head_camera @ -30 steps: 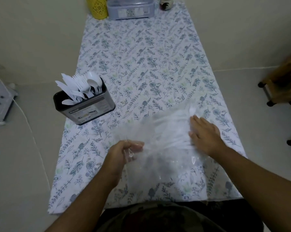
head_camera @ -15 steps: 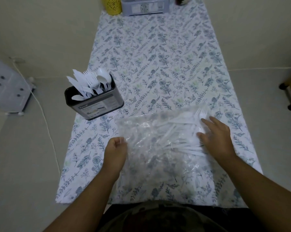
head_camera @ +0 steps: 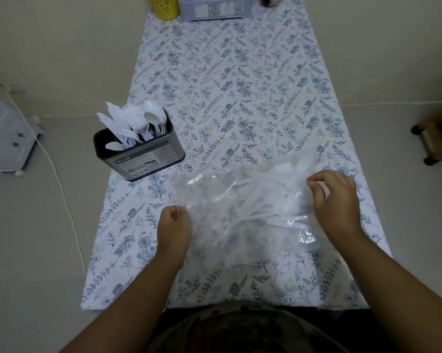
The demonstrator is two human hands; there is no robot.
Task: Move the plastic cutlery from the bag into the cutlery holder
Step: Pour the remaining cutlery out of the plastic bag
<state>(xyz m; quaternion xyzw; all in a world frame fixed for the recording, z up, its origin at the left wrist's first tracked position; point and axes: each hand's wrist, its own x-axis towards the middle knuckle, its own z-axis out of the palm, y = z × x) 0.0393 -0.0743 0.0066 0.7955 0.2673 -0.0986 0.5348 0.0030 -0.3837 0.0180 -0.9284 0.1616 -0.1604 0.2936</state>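
A clear plastic bag (head_camera: 240, 215) lies flat on the floral tablecloth, with white plastic cutlery (head_camera: 270, 200) showing through it. My left hand (head_camera: 174, 228) pinches the bag's left edge with curled fingers. My right hand (head_camera: 334, 197) rests on the bag's right side, fingers curled and pinching the plastic near the top. The black cutlery holder (head_camera: 148, 159) stands at the table's left edge, beyond my left hand. It holds several white forks, spoons and knives (head_camera: 136, 123).
The table (head_camera: 240, 85) with the floral cloth runs away from me. At its far end stand a yellow container (head_camera: 164, 6), a grey box (head_camera: 214, 8) and a small jar (head_camera: 269, 0). A white unit with a cord (head_camera: 6, 133) sits on the floor left; wooden furniture (head_camera: 436, 138) right.
My right hand went from flat on the bag to curled, pinching the plastic. The left hand kept its grip on the left edge. The bag has flattened out on the table.
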